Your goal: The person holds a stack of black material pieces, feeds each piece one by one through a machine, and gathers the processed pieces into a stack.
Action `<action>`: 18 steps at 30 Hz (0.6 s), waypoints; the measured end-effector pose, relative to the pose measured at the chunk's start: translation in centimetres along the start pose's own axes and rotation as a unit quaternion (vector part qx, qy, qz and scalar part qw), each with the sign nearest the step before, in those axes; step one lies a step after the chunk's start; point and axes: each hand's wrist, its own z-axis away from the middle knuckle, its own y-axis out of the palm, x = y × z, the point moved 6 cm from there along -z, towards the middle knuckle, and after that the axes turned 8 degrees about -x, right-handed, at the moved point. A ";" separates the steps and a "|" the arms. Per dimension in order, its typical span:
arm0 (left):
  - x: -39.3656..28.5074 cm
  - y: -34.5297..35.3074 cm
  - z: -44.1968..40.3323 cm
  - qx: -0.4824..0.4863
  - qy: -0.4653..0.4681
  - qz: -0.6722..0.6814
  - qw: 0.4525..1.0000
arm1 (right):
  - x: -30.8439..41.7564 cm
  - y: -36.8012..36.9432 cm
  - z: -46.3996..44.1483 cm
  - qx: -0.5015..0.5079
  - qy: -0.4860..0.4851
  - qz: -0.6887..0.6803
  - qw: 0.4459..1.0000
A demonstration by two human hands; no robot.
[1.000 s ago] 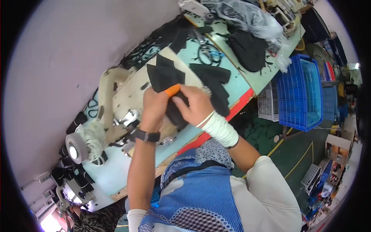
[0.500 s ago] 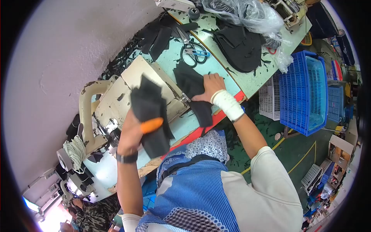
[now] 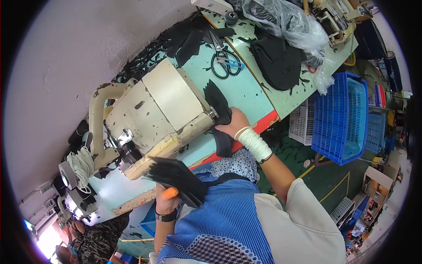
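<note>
My left hand [image 3: 167, 200], with an orange finger cover on its thumb and a dark watch band at the wrist, is closed on a bundle of black fabric pieces [image 3: 180, 181]. That bundle hangs in front of my apron, off the table edge. At the head end of a worn cream sewing machine [image 3: 176, 94], my right hand [image 3: 237, 124] grips another black fabric piece [image 3: 219, 103], thumb and fingers closed on it. White thread [image 3: 255, 143] is wound round my right wrist. Part of the piece lies hidden behind my fingers and the machine head.
Black-handled scissors [image 3: 225, 61] and a light blue tool lie beyond the machine. Black scraps [image 3: 184, 46] line the wall. Stacked black pieces [image 3: 277, 61] and a plastic bag [image 3: 285, 22] sit at the back right. Blue crates [image 3: 336, 119] stand right. Another person [image 3: 99, 235] works lower left.
My left hand has drawn its black bundle down and toward my body, away from the machine. My right hand has shifted slightly down and left, bunching its piece beside the machine head.
</note>
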 end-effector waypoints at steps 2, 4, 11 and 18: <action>0.3 0.2 0.3 -0.025 0.033 0.013 0.999 | -0.5 -0.5 0.3 -0.056 0.009 -0.043 0.997; -0.1 0.7 0.6 -0.048 0.070 0.050 0.995 | -1.0 -2.1 0.4 -0.126 -0.015 -0.137 0.982; 0.1 -0.7 -0.7 0.127 0.044 0.008 0.991 | 7.3 -9.1 11.1 0.146 -0.062 -0.557 0.815; 0.7 -6.5 2.1 0.056 0.006 0.048 0.997 | 16.1 3.2 18.7 0.365 -0.045 -0.468 0.804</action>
